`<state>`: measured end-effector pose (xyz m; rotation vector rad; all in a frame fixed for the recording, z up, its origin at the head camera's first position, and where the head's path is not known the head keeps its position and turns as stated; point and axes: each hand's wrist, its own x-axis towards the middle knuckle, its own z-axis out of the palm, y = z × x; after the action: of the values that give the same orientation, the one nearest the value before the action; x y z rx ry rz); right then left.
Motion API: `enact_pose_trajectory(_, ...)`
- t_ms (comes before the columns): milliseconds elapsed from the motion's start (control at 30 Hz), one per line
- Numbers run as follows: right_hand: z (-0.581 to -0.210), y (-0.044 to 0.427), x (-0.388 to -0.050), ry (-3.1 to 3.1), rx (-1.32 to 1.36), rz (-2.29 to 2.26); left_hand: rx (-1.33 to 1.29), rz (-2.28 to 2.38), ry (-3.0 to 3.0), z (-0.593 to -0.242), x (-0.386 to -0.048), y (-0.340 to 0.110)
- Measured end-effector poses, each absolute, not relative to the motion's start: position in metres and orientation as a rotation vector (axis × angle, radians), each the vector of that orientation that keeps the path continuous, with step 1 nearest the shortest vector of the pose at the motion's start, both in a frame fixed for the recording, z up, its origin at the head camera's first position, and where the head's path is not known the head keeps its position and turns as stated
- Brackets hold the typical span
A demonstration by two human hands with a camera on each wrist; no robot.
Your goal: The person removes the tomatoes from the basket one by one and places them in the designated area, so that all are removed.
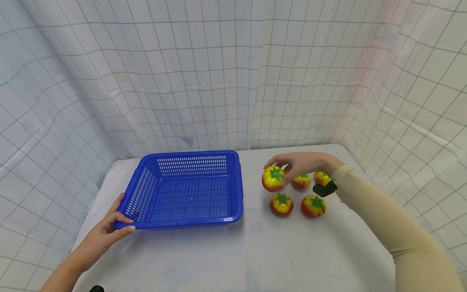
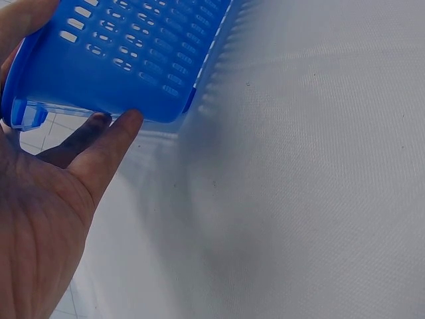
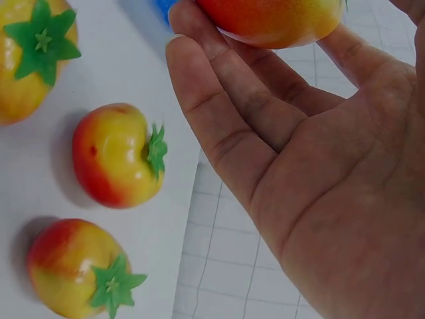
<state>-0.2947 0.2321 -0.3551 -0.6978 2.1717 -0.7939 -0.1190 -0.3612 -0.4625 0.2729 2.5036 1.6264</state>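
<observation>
A blue plastic basket (image 1: 191, 198) with slotted walls stands on the left of the white table, its inside bare. My left hand (image 1: 103, 235) grips its near left corner; in the left wrist view, the thumb and fingers (image 2: 106, 149) lie about the rim and the outer wall. My right hand (image 1: 299, 164) holds a red-and-yellow tomato (image 1: 272, 179) with a green star-shaped top, raised above the table right of the basket. Under and beside that hand lie more such tomatoes: one at the near left (image 1: 281, 205), another at the near right (image 1: 313, 206), two behind (image 1: 301, 181).
White table (image 1: 255, 259) under everything. White gridded cloth (image 1: 219, 81) hangs at the back and both sides, close behind the basket. A dark object (image 1: 96, 288) shows at the bottom edge, and a dark band piece (image 1: 324, 189) hangs below the right wrist.
</observation>
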Motion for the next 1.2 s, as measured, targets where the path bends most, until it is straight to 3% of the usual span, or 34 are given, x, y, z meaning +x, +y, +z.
enact_pose_trajectory(1200, -0.390, 0.332, -0.262, 2.246, -0.498, -0.953, 0.264, 1.611, 2.512, -0.460, -0.117, -0.360)
